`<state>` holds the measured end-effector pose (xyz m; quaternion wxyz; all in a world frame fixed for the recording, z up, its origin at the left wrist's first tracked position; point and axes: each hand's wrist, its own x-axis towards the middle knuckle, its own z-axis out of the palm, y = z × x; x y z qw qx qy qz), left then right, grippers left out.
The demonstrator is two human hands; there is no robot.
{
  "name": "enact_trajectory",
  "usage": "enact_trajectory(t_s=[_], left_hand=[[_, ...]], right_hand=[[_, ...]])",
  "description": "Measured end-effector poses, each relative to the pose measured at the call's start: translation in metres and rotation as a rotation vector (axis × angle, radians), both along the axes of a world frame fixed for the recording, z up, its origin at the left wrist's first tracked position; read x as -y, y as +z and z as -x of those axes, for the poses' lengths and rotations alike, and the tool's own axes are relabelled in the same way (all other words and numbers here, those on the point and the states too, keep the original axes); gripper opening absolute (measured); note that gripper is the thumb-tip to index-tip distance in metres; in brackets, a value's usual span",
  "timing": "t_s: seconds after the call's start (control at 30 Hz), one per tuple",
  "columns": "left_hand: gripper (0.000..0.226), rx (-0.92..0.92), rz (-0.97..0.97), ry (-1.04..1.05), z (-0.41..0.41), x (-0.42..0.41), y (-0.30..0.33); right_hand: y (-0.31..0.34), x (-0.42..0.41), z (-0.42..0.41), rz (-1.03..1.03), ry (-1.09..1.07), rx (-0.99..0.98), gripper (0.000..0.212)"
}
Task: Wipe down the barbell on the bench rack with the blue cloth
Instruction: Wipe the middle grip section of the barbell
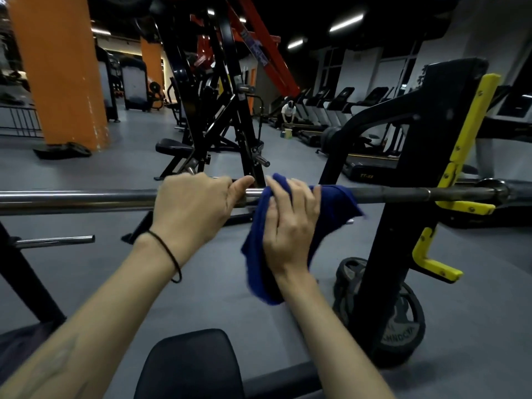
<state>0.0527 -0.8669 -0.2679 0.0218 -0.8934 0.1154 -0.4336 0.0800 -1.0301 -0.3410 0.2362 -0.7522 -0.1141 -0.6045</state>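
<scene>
The barbell (86,201) lies level across the view, its right portion seated in the yellow-lined hook of the bench rack upright (426,156). The left hand (193,208) grips the bar from above, fingers curled over the far side and the thumb extended along the shaft toward the cloth. A thin black band (169,254) circles the left wrist. Just beside that thumb, touching the bar, the right hand (290,226) clamps the blue cloth (336,208) around the shaft; the fingers are curled over the fabric and press it onto the metal. The cloth wraps the bar under the right palm, spreads a short way along the shaft toward the upright, and its loose tail hangs below the right wrist. Between the two grips a short stretch of bare polished steel shows. To the outside of the right grip, the bar runs dark and matte up to the rack hook. Below the right grip, a black weight plate (403,321) leans against the base of the upright. Nearest the camera, under both forearms, sits the black bench pad (190,367).
</scene>
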Motion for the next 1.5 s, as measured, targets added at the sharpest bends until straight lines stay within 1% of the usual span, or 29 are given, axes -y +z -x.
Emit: enact_trajectory(t_s=[0.07,0.1,0.13,0.2,0.27,0.33,0.37,0.4,0.47,0.53,0.57,0.6,0.63,0.7,0.77,0.8,0.83,0.87,0.93,1.0,1.03,1.07,1.17,1.27,1.3,1.33,1.4,1.47,1.5], left_hand=[[0.056,0.132,0.052,-0.066,0.000,-0.002,-0.018],[0.049,0.168,0.041,-0.078,0.000,-0.004,-0.025],[0.044,0.189,0.022,-0.078,0.001,-0.006,-0.031],[0.038,0.206,0.009,-0.076,0.003,-0.005,-0.039],[0.037,0.198,0.054,-0.067,0.005,-0.001,-0.044],[0.038,0.192,0.122,-0.068,0.005,0.004,-0.045],[0.039,0.191,0.144,-0.072,0.005,0.006,-0.045],[0.040,0.191,0.155,-0.076,0.006,0.007,-0.045],[0.042,0.190,0.145,-0.092,0.006,0.006,-0.045],[0.042,0.188,0.134,-0.115,0.007,0.003,-0.046],[0.042,0.183,0.135,-0.121,0.007,0.002,-0.046],[0.041,0.176,0.138,-0.122,0.008,0.002,-0.045],[0.042,0.166,0.140,-0.120,0.008,0.003,-0.045],[0.042,0.152,0.149,-0.112,0.009,0.004,-0.044],[0.042,0.149,0.163,-0.096,0.009,0.006,-0.043],[0.041,0.147,0.171,-0.091,0.010,0.007,-0.043],[0.041,0.142,0.177,-0.093,0.010,0.008,-0.043],[0.041,0.138,0.177,-0.098,0.011,0.008,-0.043],[0.041,0.127,0.151,-0.104,0.012,0.006,-0.042],[0.041,0.119,0.131,-0.106,0.013,0.004,-0.041],[0.041,0.117,0.132,-0.107,0.014,0.003,-0.041],[0.041,0.118,0.135,-0.109,0.014,0.003,-0.041],[0.042,0.112,0.151,-0.101,0.013,0.006,-0.040],[0.042,0.104,0.152,-0.056,0.011,0.009,-0.039],[0.041,0.097,0.149,-0.054,0.011,0.009,-0.040],[0.042,0.089,0.147,-0.059,0.012,0.009,-0.040],[0.046,0.084,0.130,-0.079,0.012,0.007,-0.040],[0.048,0.088,0.104,-0.091,0.012,0.003,-0.039],[0.048,0.091,0.094,-0.096,0.012,0.002,-0.039]], right_hand=[[0.006,0.022,0.006,0.240,0.055,0.001,0.042],[0.008,0.040,0.004,0.312,0.040,0.012,0.043],[0.009,0.057,0.001,0.324,0.006,0.019,0.042],[0.006,0.082,-0.005,0.222,-0.082,0.017,0.042],[0.001,0.076,-0.008,0.030,-0.117,0.013,0.040],[0.004,0.040,-0.011,-0.270,-0.049,0.010,0.036],[0.008,0.019,-0.010,-0.371,-0.008,0.007,0.035],[0.010,0.003,-0.007,-0.380,0.014,0.002,0.036],[0.003,0.000,0.000,-0.164,0.034,-0.014,0.039],[0.002,0.036,0.003,0.166,0.016,-0.010,0.041],[0.005,0.059,0.001,0.294,0.002,-0.006,0.043],[0.006,0.079,-0.002,0.356,-0.020,-0.013,0.043],[0.007,0.094,-0.004,0.341,-0.049,-0.022,0.043],[0.004,0.100,-0.009,0.147,-0.103,-0.029,0.042],[0.001,0.074,-0.013,-0.116,-0.131,-0.029,0.040],[0.002,0.053,-0.014,-0.214,-0.126,-0.028,0.040],[0.003,0.031,-0.012,-0.244,-0.112,-0.022,0.040],[0.001,0.013,-0.009,-0.197,-0.093,-0.018,0.041],[-0.004,0.000,0.001,0.016,-0.038,-0.006,0.044],[0.000,0.025,0.001,0.237,-0.033,0.029,0.045],[0.001,0.043,-0.003,0.306,-0.059,0.036,0.044],[0.002,0.061,-0.006,0.317,-0.099,0.031,0.045],[0.000,0.090,-0.011,0.116,-0.201,-0.014,0.051],[0.003,0.053,-0.014,-0.211,-0.192,-0.044,0.049],[0.005,0.032,-0.012,-0.281,-0.177,-0.049,0.048],[0.005,0.012,-0.009,-0.269,-0.155,-0.046,0.047],[-0.006,-0.009,0.001,-0.052,-0.097,-0.037,0.048],[-0.006,0.007,0.002,0.171,-0.058,0.000,0.048],[-0.004,0.024,-0.002,0.232,-0.058,0.019,0.046]])
